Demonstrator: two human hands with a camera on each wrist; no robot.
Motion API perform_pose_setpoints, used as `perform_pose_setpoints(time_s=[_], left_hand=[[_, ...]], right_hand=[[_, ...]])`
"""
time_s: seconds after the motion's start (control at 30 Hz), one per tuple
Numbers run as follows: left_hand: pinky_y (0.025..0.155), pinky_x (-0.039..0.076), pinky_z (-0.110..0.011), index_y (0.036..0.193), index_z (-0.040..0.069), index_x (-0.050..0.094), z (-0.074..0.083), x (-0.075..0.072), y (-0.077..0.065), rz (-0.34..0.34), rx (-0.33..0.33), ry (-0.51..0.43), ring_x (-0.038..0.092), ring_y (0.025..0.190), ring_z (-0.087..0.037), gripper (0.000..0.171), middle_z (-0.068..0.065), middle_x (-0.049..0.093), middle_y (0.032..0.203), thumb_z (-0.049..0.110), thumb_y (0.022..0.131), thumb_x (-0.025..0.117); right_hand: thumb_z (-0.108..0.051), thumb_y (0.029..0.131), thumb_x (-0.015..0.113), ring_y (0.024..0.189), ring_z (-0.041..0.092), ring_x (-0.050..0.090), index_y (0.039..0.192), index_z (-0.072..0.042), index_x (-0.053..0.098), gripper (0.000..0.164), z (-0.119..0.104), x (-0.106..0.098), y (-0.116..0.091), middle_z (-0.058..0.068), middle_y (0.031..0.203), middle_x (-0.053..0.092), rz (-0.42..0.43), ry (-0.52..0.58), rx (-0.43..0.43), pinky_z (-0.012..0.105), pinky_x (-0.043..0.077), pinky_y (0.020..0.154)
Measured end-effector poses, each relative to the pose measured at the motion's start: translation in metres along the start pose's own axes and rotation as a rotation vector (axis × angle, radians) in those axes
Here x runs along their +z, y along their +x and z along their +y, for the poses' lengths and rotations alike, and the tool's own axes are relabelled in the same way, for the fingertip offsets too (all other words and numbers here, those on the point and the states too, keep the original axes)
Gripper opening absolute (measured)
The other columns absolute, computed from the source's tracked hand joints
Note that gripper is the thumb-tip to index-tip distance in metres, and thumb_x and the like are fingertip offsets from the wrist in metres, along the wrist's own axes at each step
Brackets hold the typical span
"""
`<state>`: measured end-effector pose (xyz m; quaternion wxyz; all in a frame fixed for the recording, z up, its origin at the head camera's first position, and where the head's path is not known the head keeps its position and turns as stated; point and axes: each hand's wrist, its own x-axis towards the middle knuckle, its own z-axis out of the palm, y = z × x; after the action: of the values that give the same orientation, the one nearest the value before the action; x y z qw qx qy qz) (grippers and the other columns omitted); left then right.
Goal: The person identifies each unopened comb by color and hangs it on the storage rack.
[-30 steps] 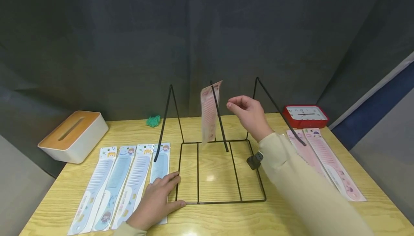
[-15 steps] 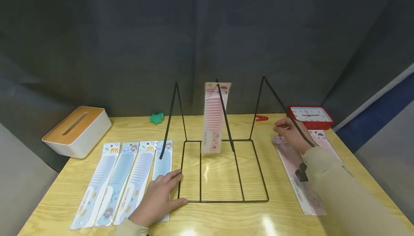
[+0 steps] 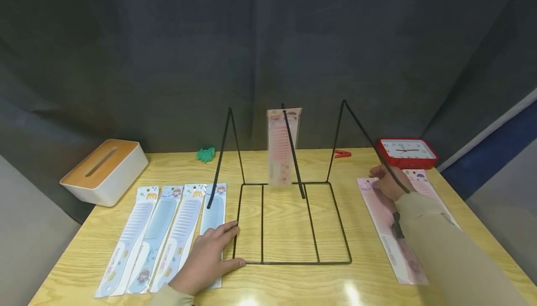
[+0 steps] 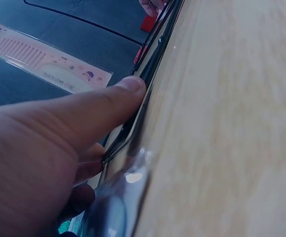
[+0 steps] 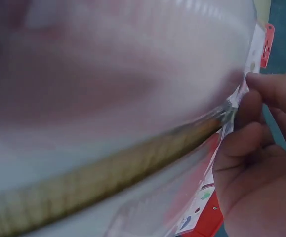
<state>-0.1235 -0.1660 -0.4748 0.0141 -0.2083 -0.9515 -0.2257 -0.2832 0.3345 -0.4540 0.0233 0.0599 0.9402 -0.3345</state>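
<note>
The left hand (image 4: 31, 153) fills the lower left, its straight thumb against the black wire rack (image 4: 159, 45) and the grip's other fingers partly hidden below. Beyond it, at upper left, a pink comb (image 4: 29, 53) in clear wrapping slants down from a wire. Pale wooden worktop (image 4: 226, 118) covers the right side, and a blurred packet (image 4: 125, 197), perhaps bluish inside, lies near the fingers.

The hanging comb package (image 4: 49, 59) reads "PLASTIC COMB", and the red clock (image 3: 406, 149) bears numerals like 12 and 3.
</note>
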Motion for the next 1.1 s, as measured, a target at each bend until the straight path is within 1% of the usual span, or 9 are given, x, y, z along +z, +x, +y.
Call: perform_pose_setpoints(time_s=[0.2, 0.33, 0.43, 0.63, 0.73, 0.87, 0.97, 1.0, 1.1], left_hand=[[0.086, 0.042, -0.044, 0.142, 0.007, 0.057, 0.003, -0.002, 0.000, -0.006, 0.000, 0.002, 0.054, 0.116, -0.025, 0.079, -0.004, 0.049, 0.150, 0.055, 0.082, 0.076], [0.087, 0.042, -0.045, 0.142, 0.007, 0.056, 0.005, -0.004, 0.001, -0.008, -0.001, 0.001, 0.054, 0.117, -0.027, 0.078, -0.005, 0.049, 0.151, 0.052, 0.082, 0.077], [0.085, 0.042, -0.045, 0.142, 0.007, 0.056, 0.005, -0.004, 0.001, -0.014, -0.006, 0.005, 0.054, 0.116, -0.027, 0.077, -0.005, 0.048, 0.151, 0.051, 0.083, 0.077], [0.087, 0.043, -0.047, 0.142, 0.007, 0.056, 0.005, -0.003, -0.001, -0.027, -0.011, -0.005, 0.053, 0.118, -0.027, 0.076, -0.005, 0.048, 0.151, 0.052, 0.084, 0.077], [0.090, 0.043, -0.051, 0.142, 0.007, 0.056, 0.006, -0.003, -0.002, -0.030, -0.017, -0.018, 0.052, 0.121, -0.029, 0.076, -0.006, 0.049, 0.151, 0.051, 0.084, 0.077], [0.090, 0.043, -0.052, 0.142, 0.008, 0.056, 0.007, -0.002, -0.003, -0.027, -0.012, -0.014, 0.052, 0.123, -0.030, 0.076, -0.005, 0.048, 0.151, 0.053, 0.084, 0.076], [0.092, 0.043, -0.053, 0.143, 0.008, 0.056, 0.007, -0.003, -0.001, -0.026, -0.010, -0.010, 0.051, 0.124, -0.031, 0.076, -0.005, 0.048, 0.151, 0.054, 0.085, 0.075], [0.092, 0.043, -0.053, 0.143, 0.008, 0.056, 0.007, -0.003, 0.000, -0.029, -0.013, -0.011, 0.051, 0.124, -0.031, 0.076, -0.005, 0.048, 0.151, 0.053, 0.085, 0.075], [0.094, 0.042, -0.055, 0.143, 0.007, 0.056, 0.008, -0.007, 0.000, -0.026, -0.023, -0.013, 0.051, 0.125, -0.031, 0.077, -0.005, 0.048, 0.151, 0.054, 0.084, 0.075]], right_hand=[[-0.020, 0.095, 0.066, 0.102, 0.033, 0.055, 0.118, -0.007, 0.067, 0.026, 0.004, 0.001, 0.007, 0.016, 0.117, 0.066, -0.014, -0.058, 0.033, 0.049, 0.045, 0.084], [-0.031, 0.098, 0.066, 0.093, 0.028, 0.056, 0.112, -0.010, 0.071, 0.026, -0.002, -0.005, 0.003, 0.011, 0.106, 0.068, 0.005, -0.093, -0.070, 0.041, 0.045, 0.075], [-0.038, 0.098, 0.063, 0.094, 0.028, 0.056, 0.112, -0.008, 0.069, 0.034, -0.017, -0.014, -0.012, 0.012, 0.106, 0.067, -0.005, -0.022, -0.133, 0.038, 0.044, 0.075], [-0.056, 0.099, 0.053, 0.110, 0.029, 0.049, 0.117, -0.010, 0.057, 0.050, -0.052, -0.026, -0.060, 0.012, 0.119, 0.057, -0.048, 0.226, -0.119, 0.051, 0.046, 0.094], [-0.058, 0.098, 0.054, 0.112, 0.027, 0.048, 0.120, -0.010, 0.055, 0.052, -0.070, -0.025, -0.085, 0.010, 0.120, 0.053, -0.032, 0.393, -0.136, 0.043, 0.049, 0.096], [-0.040, 0.098, 0.064, 0.107, 0.020, 0.050, 0.117, -0.010, 0.059, 0.036, -0.107, -0.021, -0.122, 0.005, 0.116, 0.055, -0.015, 0.762, -0.182, 0.021, 0.051, 0.084], [-0.016, 0.100, 0.063, 0.100, 0.016, 0.054, 0.107, -0.011, 0.065, 0.009, -0.138, -0.014, -0.149, 0.001, 0.108, 0.061, -0.009, 1.030, -0.296, 0.019, 0.052, 0.080], [-0.010, 0.100, 0.062, 0.096, 0.015, 0.056, 0.103, -0.011, 0.066, 0.005, -0.148, -0.011, -0.158, 0.000, 0.104, 0.063, 0.005, 1.080, -0.345, 0.019, 0.052, 0.079], [0.007, 0.098, 0.057, 0.087, 0.013, 0.060, 0.096, -0.008, 0.069, 0.020, -0.171, -0.002, -0.177, 0.001, 0.095, 0.068, 0.049, 1.129, -0.503, 0.021, 0.052, 0.075]])
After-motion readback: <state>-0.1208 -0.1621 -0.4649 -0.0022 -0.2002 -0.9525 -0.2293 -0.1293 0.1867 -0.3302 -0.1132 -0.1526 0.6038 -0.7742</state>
